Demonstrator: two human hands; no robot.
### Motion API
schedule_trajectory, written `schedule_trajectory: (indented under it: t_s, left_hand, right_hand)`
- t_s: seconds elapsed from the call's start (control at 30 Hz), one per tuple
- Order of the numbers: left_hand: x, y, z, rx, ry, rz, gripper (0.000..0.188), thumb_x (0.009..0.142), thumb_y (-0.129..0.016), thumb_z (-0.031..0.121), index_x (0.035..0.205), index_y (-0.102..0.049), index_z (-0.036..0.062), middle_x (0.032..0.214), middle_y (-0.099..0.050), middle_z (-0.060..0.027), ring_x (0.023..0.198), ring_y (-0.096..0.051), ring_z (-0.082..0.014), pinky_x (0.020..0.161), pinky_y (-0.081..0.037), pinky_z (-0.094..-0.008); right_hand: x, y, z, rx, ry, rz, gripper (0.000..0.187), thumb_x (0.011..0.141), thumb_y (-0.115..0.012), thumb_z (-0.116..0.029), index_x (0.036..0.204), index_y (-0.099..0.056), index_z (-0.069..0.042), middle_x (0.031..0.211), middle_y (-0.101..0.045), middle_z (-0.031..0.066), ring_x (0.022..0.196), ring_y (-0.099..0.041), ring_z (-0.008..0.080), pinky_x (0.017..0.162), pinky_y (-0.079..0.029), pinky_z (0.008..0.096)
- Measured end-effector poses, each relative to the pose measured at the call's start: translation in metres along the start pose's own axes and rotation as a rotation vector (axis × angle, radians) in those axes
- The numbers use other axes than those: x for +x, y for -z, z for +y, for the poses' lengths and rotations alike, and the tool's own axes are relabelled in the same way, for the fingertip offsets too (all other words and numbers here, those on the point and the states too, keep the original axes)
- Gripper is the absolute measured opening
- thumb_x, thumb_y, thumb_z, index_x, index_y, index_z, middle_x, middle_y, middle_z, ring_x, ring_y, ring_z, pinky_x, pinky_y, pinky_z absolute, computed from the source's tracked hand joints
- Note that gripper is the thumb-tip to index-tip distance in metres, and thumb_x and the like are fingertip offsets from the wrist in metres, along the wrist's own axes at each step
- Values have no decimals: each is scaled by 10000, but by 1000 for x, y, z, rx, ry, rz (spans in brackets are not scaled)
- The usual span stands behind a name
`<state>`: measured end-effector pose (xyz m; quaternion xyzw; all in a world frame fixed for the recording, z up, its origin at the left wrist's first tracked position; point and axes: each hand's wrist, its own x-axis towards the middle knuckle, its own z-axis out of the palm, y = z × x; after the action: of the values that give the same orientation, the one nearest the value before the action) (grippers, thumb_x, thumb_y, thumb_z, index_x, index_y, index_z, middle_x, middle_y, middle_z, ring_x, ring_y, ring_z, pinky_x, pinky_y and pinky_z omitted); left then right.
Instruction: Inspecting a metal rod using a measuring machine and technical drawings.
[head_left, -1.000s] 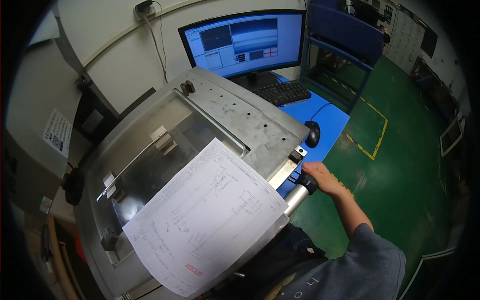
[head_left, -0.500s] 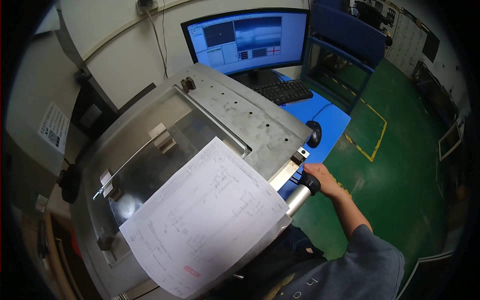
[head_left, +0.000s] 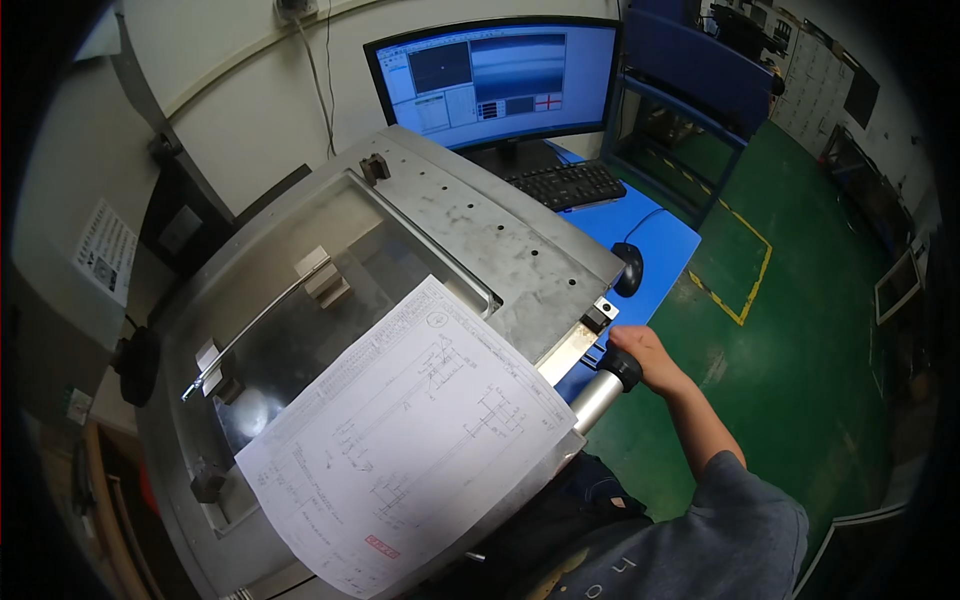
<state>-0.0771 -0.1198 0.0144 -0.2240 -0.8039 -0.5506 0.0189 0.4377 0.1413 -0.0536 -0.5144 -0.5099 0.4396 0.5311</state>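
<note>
Green floor [head_left: 725, 400] is seen to the right of the drawing [head_left: 400, 450], and a blue tabletop [head_left: 668, 238] is set beyond it on the same side. Left of the drawing and apart from it, the rod [head_left: 262, 322] is propped across two blocks [head_left: 328, 285] on the glass [head_left: 290, 345]; that placing is judged done. Just right of the drawing, the knob [head_left: 627, 372] is held by the right hand [head_left: 648, 357]; its fingers appear wrapped around it, though their tips are hidden. The left hand is not seen. A bluish, banded view is displayed on the monitor [head_left: 515, 65], beyond the drawing, so handling of the knob is judged to be under way; how much is left cannot be told. Between monitor and drawing, a keyboard [head_left: 568, 187] and mouse [head_left: 627, 270] are left untouched. Part of the glass and of the knob's silver shaft [head_left: 598, 398] is covered by the drawing.
</note>
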Motion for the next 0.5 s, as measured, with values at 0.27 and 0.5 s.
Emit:
schedule_trajectory:
  t_s: [0.27,0.5]
  left_hand:
    - [-14,-13,6,551,-712,208,408,697,-571,279,1014,-453,52,952,-410,-103,735,-467,-196,602,-416,-274]
    - [-23,-20,12,705,-841,366,404,718,-531,313,991,-454,25,933,-415,-107,767,-450,-209,612,-400,-280]
  right_hand:
    - [-34,18,0,127,-194,-51,325,793,-402,-281,576,-509,-65,445,-410,-24,357,-316,39,335,-232,171]
    - [0,4,-1,17,-120,-34,303,786,-416,-257,579,-496,-50,526,-445,-26,487,-381,39,446,-297,177]
